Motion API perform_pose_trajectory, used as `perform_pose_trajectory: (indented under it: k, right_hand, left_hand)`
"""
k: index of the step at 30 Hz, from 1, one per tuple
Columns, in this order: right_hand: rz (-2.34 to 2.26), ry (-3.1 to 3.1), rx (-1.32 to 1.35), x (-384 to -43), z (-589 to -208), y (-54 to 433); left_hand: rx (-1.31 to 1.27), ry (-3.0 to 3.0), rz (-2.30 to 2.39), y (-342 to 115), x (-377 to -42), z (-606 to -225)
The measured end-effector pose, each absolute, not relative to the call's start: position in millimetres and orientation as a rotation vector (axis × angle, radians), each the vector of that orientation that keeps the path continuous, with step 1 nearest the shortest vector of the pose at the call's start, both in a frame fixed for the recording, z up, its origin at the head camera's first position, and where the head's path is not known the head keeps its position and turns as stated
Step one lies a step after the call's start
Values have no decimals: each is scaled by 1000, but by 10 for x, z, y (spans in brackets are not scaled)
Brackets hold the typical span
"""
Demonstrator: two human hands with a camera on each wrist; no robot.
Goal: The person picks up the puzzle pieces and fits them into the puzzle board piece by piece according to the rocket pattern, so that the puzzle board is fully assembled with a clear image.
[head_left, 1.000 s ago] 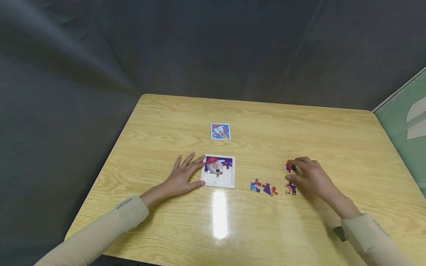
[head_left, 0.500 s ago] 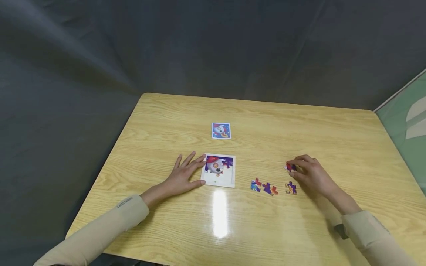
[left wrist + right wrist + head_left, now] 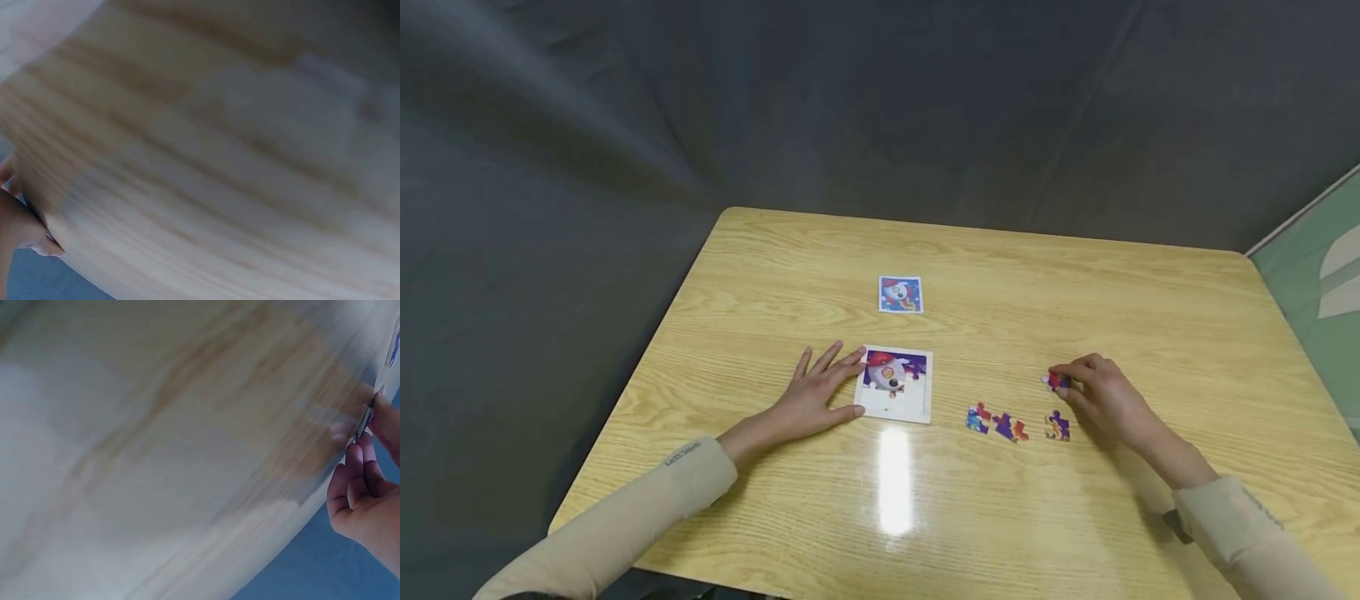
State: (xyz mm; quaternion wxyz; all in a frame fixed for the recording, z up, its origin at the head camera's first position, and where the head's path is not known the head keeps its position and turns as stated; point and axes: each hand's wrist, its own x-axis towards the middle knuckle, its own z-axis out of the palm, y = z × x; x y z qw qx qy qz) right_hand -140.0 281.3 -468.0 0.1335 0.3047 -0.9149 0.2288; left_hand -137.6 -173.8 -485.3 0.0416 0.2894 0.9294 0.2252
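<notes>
My right hand (image 3: 1105,400) pinches a red and purple jigsaw piece (image 3: 1054,380) between thumb and fingers, low over the table's right half. Edge-on in the right wrist view, that piece (image 3: 364,422) shows as a thin strip at the fingertips. A white-bordered puzzle tray (image 3: 913,410) lies at mid-table, its upper part filled with a cartoon picture and its lower part bare white. My left hand (image 3: 808,404) lies with spread fingers, tips and thumb at the tray's left border. Only a bit of the left hand (image 3: 22,228) shows in the left wrist view.
Nearer me than the held piece lies a purple and orange piece (image 3: 1057,426). Two more, a blue and red piece (image 3: 977,418) and a purple and red piece (image 3: 1009,427), lie right of the tray. Beyond the tray is a small picture card (image 3: 900,294).
The right thumb has drawn away from the nearer piece and in toward the fingers, so they now pinch the red and purple piece. My left hand and the tray stay in place.
</notes>
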Motion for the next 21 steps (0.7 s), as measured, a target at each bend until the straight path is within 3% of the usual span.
perform_pose_trajectory:
  k: [21]
  right_hand:
    - [692, -2706, 868, -1388, -4639, 2768]
  left_hand:
    - [887, 2844, 677, -1739, -1380, -4860]
